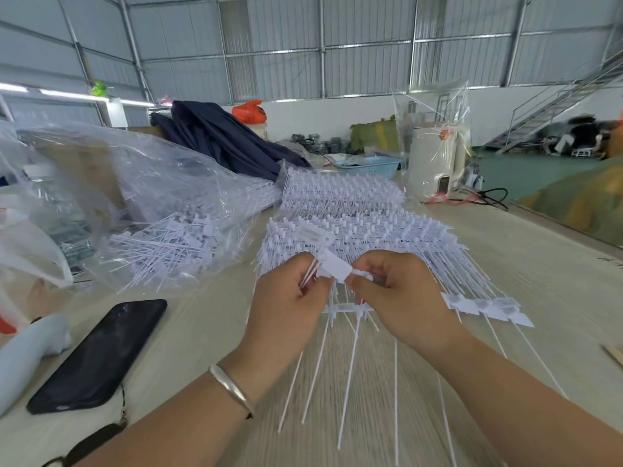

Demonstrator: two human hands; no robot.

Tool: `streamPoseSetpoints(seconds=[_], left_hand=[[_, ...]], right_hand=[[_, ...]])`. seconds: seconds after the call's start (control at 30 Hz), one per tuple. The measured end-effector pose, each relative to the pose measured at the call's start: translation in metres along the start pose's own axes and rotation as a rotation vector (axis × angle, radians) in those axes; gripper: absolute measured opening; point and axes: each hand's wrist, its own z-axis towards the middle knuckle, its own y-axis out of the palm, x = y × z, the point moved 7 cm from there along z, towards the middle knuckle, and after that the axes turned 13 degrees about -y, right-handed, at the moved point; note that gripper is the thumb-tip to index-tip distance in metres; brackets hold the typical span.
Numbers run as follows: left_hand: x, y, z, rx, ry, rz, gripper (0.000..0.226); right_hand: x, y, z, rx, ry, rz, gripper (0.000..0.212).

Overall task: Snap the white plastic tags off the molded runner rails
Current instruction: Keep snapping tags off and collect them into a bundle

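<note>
Above the tabletop [526, 244], the left hand [290, 298] grips a bundle of thin tails while the right hand [397, 291], at its 3 o'clock, pinches a white tag [333, 266] between them.

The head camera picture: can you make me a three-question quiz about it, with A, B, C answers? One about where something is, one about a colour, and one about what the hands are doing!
1. Where does the phone lie?
A. On the table, on the person's left
B. Inside the blue basket
C. On top of the white tag stacks

2. What colour is the basket far back on the table?
A. Red
B. Light blue
C. Black

3. What are the left hand and right hand doing?
A. Both lie flat on the table
B. One holds the phone
C. Both grip a white tag piece between them

Answers: 1 A, it lies on the table beside the left arm. 2 B, its wall is pale blue. 3 C, fingers of both curl round it.
</note>
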Motion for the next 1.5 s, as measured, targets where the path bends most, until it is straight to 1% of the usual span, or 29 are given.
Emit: streamPoseSetpoints(seconds=[0.07,0.13,0.23,0.3,0.37,0.43,0.5,0.63,0.73,0.83,0.9,1.0,1.13,1.23,1.4,1.43,1.5], left_hand=[[0.003,0.001,-0.002,0.015,0.023,-0.012,0.043],[0.005,-0.001,0.0,0.002,0.022,-0.021,0.041],[-0.003,-0.004,0.006,-0.054,-0.055,-0.116,0.032],[-0.009,-0.005,0.008,-0.102,-0.138,-0.239,0.027],[-0.016,0.001,0.009,-0.232,-0.279,-0.462,0.019],[-0.019,0.012,0.006,-0.4,-0.417,-0.663,0.022],[-0.019,0.02,0.003,-0.507,-0.457,-0.703,0.023],[-0.019,0.024,0.0,-0.555,-0.442,-0.648,0.022],[-0.02,0.022,0.001,-0.522,-0.445,-0.586,0.019],[-0.022,0.02,0.002,-0.49,-0.446,-0.551,0.028],[-0.02,0.018,0.003,-0.478,-0.425,-0.522,0.031],[-0.019,0.015,0.003,-0.454,-0.382,-0.457,0.026],[-0.02,0.014,0.005,-0.437,-0.367,-0.406,0.028],[-0.02,0.011,0.007,-0.401,-0.335,-0.279,0.03],[-0.019,0.008,0.008,-0.415,-0.322,-0.224,0.03],[-0.019,0.008,0.009,-0.416,-0.312,-0.192,0.029],[-0.019,0.008,0.009,-0.415,-0.261,-0.039,0.025]], right_hand=[[-0.001,0.0,-0.001,0.004,0.005,0.025,0.021],[0.0,0.0,0.0,-0.011,0.012,0.053,0.02],[0.001,-0.001,0.002,-0.032,0.023,0.12,0.02],[0.0,0.001,0.002,-0.062,0.03,0.189,0.022],[-0.003,0.005,0.002,-0.111,0.024,0.27,0.022],[-0.006,0.009,0.001,-0.169,0.015,0.353,0.018],[-0.007,0.011,0.0,-0.196,0.019,0.399,0.017],[-0.002,0.007,0.002,-0.162,0.033,0.397,0.017],[0.0,0.001,0.003,-0.104,0.02,0.399,0.015],[0.001,-0.002,0.004,-0.078,0.017,0.363,0.014],[0.002,-0.002,0.004,-0.093,0.018,0.326,0.014],[0.002,-0.002,0.004,-0.117,0.015,0.293,0.014],[-0.001,-0.002,0.005,-0.144,0.002,0.257,0.016],[-0.002,0.0,0.004,-0.179,-0.017,0.196,0.023],[0.002,0.001,0.004,-0.215,-0.007,0.135,0.022],[0.003,0.002,0.005,-0.227,-0.015,0.09,0.021],[0.004,0.005,0.004,-0.27,-0.054,-0.089,0.02]])
